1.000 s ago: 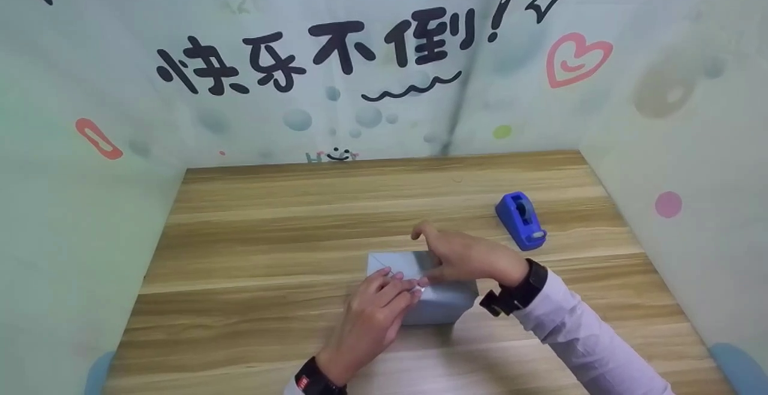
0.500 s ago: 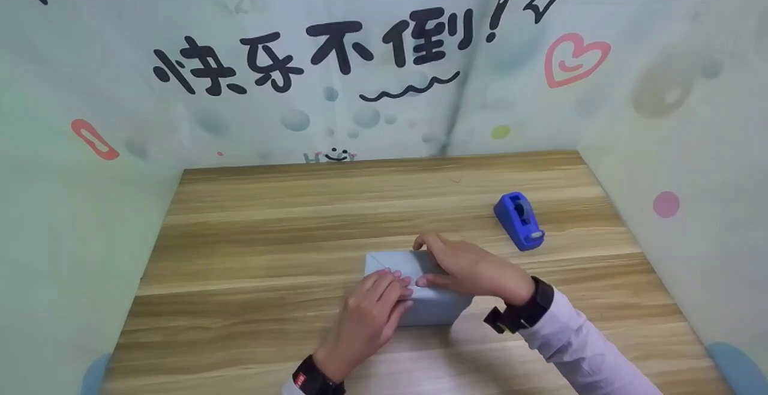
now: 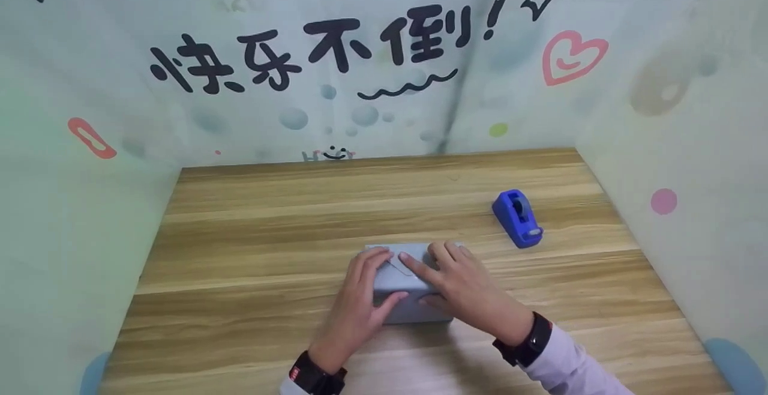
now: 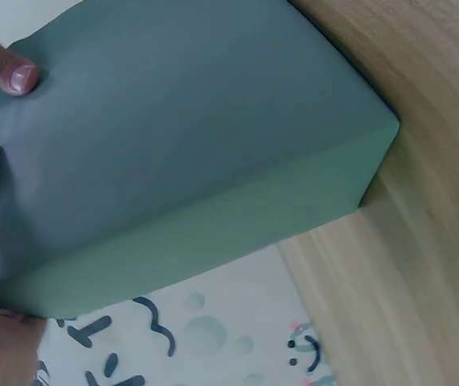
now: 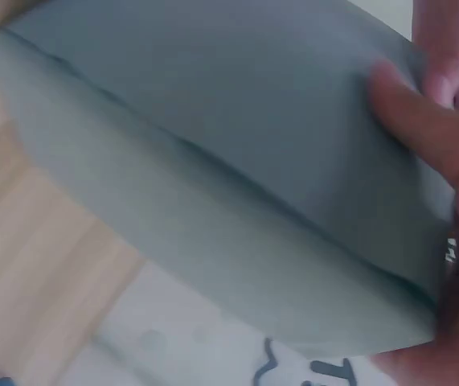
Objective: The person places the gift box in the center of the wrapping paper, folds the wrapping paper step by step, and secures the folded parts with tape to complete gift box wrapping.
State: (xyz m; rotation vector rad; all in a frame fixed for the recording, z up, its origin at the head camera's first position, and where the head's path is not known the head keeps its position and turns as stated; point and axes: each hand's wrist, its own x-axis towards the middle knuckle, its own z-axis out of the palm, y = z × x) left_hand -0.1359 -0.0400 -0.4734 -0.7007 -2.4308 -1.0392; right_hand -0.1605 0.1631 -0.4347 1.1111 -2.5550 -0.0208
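Head view shows my left hand [image 3: 360, 299] and right hand [image 3: 462, 287] flat-fingered, pressing the wrapped box's [image 3: 396, 308] taped flap (gripping nothing); next I judge smoothing firmly.

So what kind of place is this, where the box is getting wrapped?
Probably a small craft or gift-wrapping booth: a wooden tabletop closed in by pale printed backdrop walls with cartoon lettering and hearts, a blue tape dispenser off to one side, and both hands on a grey-blue paper-wrapped box.
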